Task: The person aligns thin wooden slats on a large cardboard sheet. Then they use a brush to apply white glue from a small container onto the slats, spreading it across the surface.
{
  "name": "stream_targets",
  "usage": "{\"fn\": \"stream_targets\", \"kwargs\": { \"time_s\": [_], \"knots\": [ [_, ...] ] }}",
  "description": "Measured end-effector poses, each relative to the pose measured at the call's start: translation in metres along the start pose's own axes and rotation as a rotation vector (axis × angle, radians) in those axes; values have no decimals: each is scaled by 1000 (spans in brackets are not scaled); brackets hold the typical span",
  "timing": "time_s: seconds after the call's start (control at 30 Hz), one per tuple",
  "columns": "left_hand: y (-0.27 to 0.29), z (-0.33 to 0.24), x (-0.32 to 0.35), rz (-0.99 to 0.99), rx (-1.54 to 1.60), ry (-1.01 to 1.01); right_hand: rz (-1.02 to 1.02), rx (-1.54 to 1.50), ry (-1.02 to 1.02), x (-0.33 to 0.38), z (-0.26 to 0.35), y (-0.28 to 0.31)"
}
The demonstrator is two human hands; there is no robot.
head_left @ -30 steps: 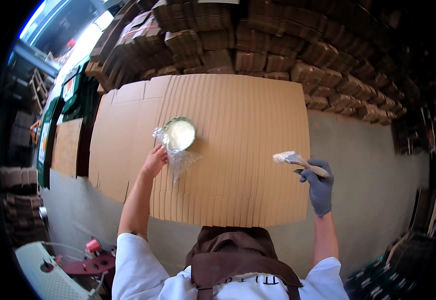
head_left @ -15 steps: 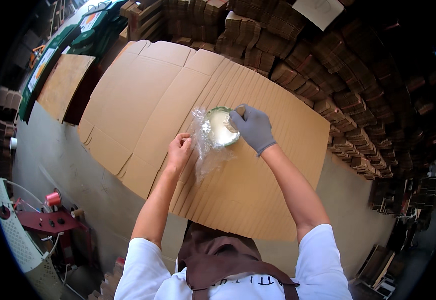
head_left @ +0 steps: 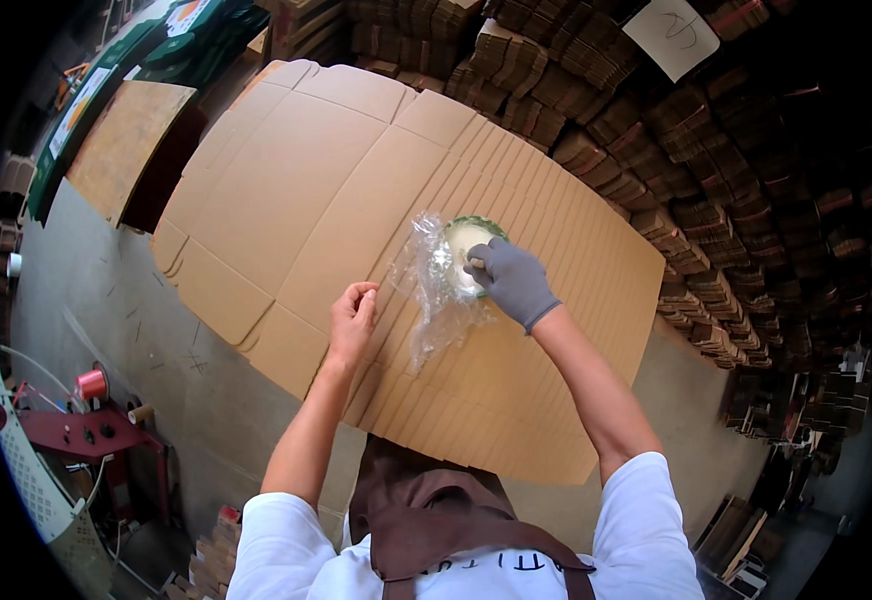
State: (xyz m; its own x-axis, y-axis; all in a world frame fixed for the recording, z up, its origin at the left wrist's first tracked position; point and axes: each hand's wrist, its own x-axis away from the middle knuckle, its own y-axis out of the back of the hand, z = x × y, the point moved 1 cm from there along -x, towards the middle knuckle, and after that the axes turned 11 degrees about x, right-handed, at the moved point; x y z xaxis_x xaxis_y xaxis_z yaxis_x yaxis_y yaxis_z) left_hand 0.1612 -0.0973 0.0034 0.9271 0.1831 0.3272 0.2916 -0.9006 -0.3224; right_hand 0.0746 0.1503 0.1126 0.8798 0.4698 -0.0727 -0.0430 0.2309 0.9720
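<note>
My R hand (head_left: 516, 283) grips the brush handle (head_left: 476, 263) at the bowl (head_left: 478, 220), L hand (head_left: 354, 313) empty, loosely open; film (head_left: 434, 300) mostly aside, cardboard (head_left: 301, 185) looks uncoated so far.

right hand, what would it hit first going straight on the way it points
Likely the green-rimmed bowl, which the right hand partly covers in this view; its height is unclear.

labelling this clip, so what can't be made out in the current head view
All in the head view:
- Rest of the pale tan handle: hidden by the gray-gloved right hand.
- Part of the right rim of the round green-edged tub: behind that hand.
- Tub's left rim: obscured by crumpled clear plastic film.
- Pale perforated machine casing: cut off by the dark left edge.
</note>
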Motion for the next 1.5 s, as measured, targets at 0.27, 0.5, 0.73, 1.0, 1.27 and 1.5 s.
{"fn": "stream_targets", "kwargs": {
  "time_s": [0.27,0.5,0.73,1.0,1.27,1.5],
  "knots": [
    [-2,-7,3,29,5,-22,-30,38,120,12,0,4],
    [9,4,11,20,11,-1,-235,-1417,-895,46,-40,-36],
    [11,5,21,-21,26,16,-317,-2377,-982,77,-49,-88],
    [17,10,28,-18,17,35,-395,-2272,-870,70,-31,-70],
    [-7,11,37,61,14,78,-485,-929,-811,49,-9,-27],
    [-24,10,38,131,24,74,-506,-1228,-894,50,-14,-31]
  ]
}}
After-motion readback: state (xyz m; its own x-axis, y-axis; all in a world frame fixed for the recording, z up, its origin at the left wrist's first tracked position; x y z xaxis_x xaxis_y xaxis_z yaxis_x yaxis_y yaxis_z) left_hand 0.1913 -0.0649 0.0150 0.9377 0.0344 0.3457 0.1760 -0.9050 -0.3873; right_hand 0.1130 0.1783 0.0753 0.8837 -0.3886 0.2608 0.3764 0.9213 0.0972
